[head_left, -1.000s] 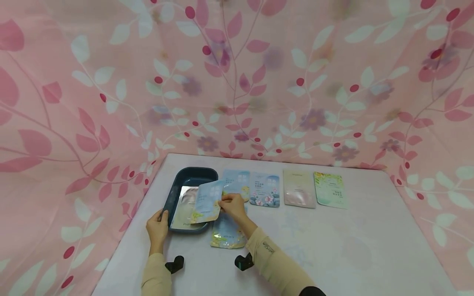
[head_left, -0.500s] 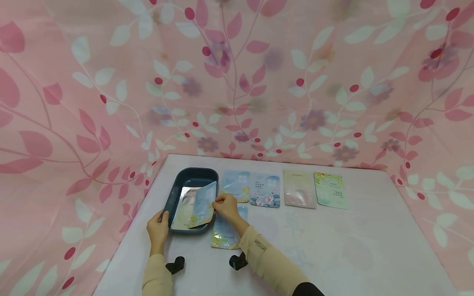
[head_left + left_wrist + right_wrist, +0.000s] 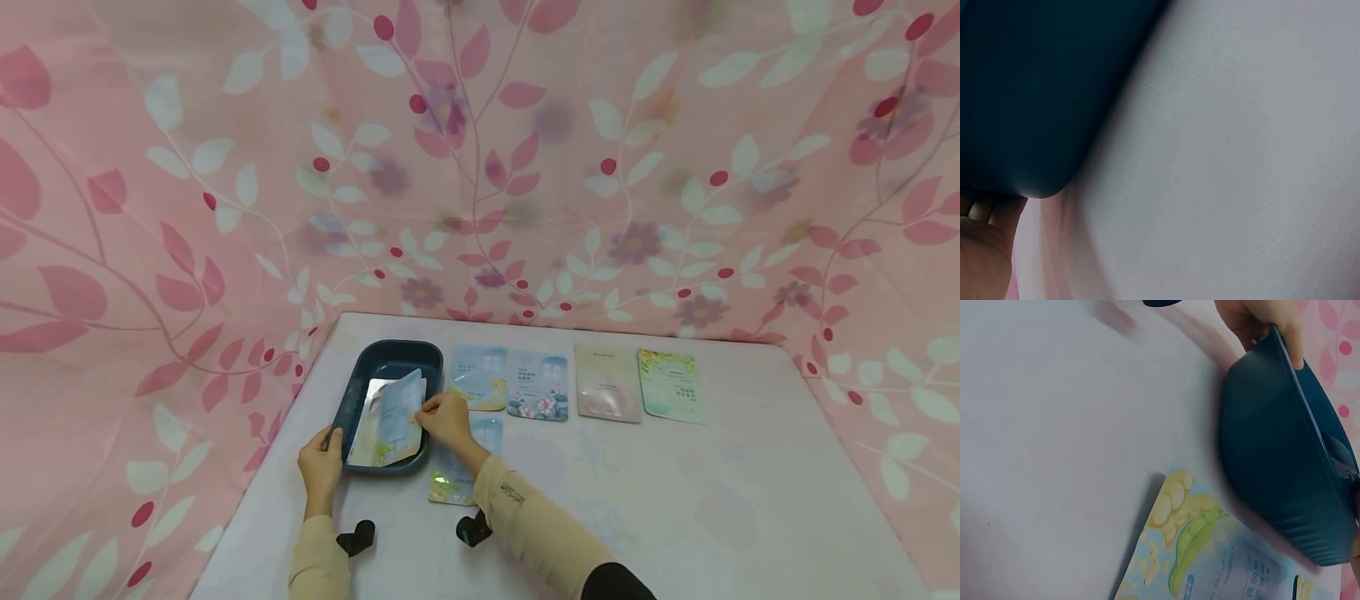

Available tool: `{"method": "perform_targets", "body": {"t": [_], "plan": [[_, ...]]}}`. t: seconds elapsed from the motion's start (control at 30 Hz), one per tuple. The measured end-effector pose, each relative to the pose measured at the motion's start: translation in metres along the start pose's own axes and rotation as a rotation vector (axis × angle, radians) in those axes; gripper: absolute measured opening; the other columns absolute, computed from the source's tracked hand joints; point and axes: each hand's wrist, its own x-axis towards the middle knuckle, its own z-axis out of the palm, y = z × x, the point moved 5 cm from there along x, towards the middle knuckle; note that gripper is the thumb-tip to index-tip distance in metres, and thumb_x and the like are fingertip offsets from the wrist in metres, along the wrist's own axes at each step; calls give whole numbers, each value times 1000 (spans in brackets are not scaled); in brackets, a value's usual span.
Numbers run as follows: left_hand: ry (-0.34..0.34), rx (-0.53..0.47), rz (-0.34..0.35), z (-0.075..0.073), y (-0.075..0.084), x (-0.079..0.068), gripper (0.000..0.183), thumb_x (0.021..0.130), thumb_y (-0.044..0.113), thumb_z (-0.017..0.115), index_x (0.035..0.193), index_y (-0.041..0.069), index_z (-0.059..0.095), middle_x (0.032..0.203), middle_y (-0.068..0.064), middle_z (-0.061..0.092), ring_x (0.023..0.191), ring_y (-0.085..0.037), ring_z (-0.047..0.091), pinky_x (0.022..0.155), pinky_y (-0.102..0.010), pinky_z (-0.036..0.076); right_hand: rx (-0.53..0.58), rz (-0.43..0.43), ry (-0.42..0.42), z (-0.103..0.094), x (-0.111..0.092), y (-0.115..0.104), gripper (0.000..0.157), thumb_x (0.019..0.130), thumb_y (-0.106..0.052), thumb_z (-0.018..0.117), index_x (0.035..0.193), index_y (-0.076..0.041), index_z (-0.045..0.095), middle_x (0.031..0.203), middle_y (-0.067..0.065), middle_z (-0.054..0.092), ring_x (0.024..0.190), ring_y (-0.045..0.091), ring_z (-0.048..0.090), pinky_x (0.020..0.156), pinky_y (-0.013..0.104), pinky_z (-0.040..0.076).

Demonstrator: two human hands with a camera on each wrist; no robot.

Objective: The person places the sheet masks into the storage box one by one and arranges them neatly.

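Observation:
On the left of the head view stands a dark blue-green tray (image 3: 392, 362). My left hand (image 3: 320, 468) grips its near left rim, the thumb over the edge, as the right wrist view also shows. Over the tray, my right hand (image 3: 448, 423) pinches the right edge of a light blue sheet mask packet (image 3: 399, 415) between thumb and fingers. This packet leans, lower end down, over a beige-silver packet (image 3: 362, 450) lying in the tray. Just right of the tray, partly under my right forearm, lies another blue packet with a bean print (image 3: 1194, 537).
A row of packets lies along the table's back: a blue one (image 3: 480, 377), a blue one with pink flowers (image 3: 537, 385), a beige one (image 3: 609, 383) and a green one (image 3: 671, 386). A pink floral curtain (image 3: 480, 167) hangs behind the white table (image 3: 712, 500).
My right hand has moved left and slightly down, bringing the blue sheet mask packet from above the tray's right rim to inside the tray's outline. My left hand keeps its grip on the tray.

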Motion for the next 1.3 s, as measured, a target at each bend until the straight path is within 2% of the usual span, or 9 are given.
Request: {"method": "perform_targets", "body": {"t": [0.17, 0.23, 0.33, 0.43, 0.67, 1.0, 1.1, 1.2, 1.3], "plan": [[-12, -10, 6, 1, -1, -1, 24, 88, 0, 59, 104, -18, 63, 96, -35, 63, 66, 17, 44, 58, -1, 36, -113, -32, 3, 5, -4, -10, 6, 78, -7, 71, 78, -3, 75, 72, 5, 71, 62, 13, 63, 52, 20, 47], [-19, -7, 7, 2, -1, -1, 25, 89, 1, 59, 104, -18, 63, 96, -35, 63, 66, 19, 42, 58, -2, 36, -171, -38, 1, 9, -5, -10, 10, 81, -8, 68, 73, -5, 73, 62, 0, 66, 54, 8, 57, 47, 19, 42], [-26, 0, 5, 2, -1, -1, 25, 89, 2, 59, 106, -17, 63, 98, -34, 63, 66, 20, 41, 58, -2, 36, -263, -40, 15, 14, -7, -10, 33, 83, -9, 65, 51, -13, 55, 44, -10, 43, 42, 4, 35, 39, 19, 28], [-25, 4, 8, 3, 0, -1, 25, 89, 2, 59, 105, -17, 63, 98, -34, 63, 67, 20, 40, 59, -1, 35, -356, -52, 40, 18, -9, -9, 49, 83, -11, 64, 48, -19, 32, 41, -10, 22, 41, 7, 21, 38, 22, 18], [-24, 2, 14, 2, 0, 0, 25, 89, 1, 59, 106, -17, 63, 99, -34, 63, 68, 21, 40, 60, -1, 35, -523, -128, 77, 23, -10, -13, 27, 81, -10, 65, 58, -12, 53, 53, 3, 57, 51, 19, 57, 41, 32, 40], [-5, 11, 43, 1, 1, 0, 23, 88, -1, 59, 103, -18, 63, 94, -34, 64, 66, 21, 40, 58, -2, 35, -655, -137, -18, 29, -9, -17, 14, 84, -16, 68, 72, -10, 64, 61, 5, 63, 55, 22, 60, 43, 34, 44], [-3, 21, 39, 0, 1, 0, 23, 88, 0, 59, 103, -17, 64, 94, -34, 64, 68, 12, 49, 59, -2, 35, -710, -149, -38, 31, -9, -19, 15, 84, -17, 70, 71, -10, 66, 62, 4, 64, 53, 21, 60, 42, 34, 44], [-10, 33, 29, 1, 0, 0, 24, 88, 1, 59, 104, -16, 64, 96, -33, 64, 77, -12, 63, 59, -2, 35, -764, -158, -56, 34, -9, -19, 17, 83, -16, 70, 67, -11, 66, 60, 3, 63, 51, 20, 58, 41, 33, 43], [-19, 39, 19, 1, -1, 0, 25, 89, 1, 58, 106, -16, 63, 98, -33, 64, 87, -35, 63, 60, -2, 35, -812, -166, -73, 38, -9, -18, 20, 84, -14, 68, 64, -12, 64, 57, 2, 61, 49, 18, 55, 40, 32, 42]]}}
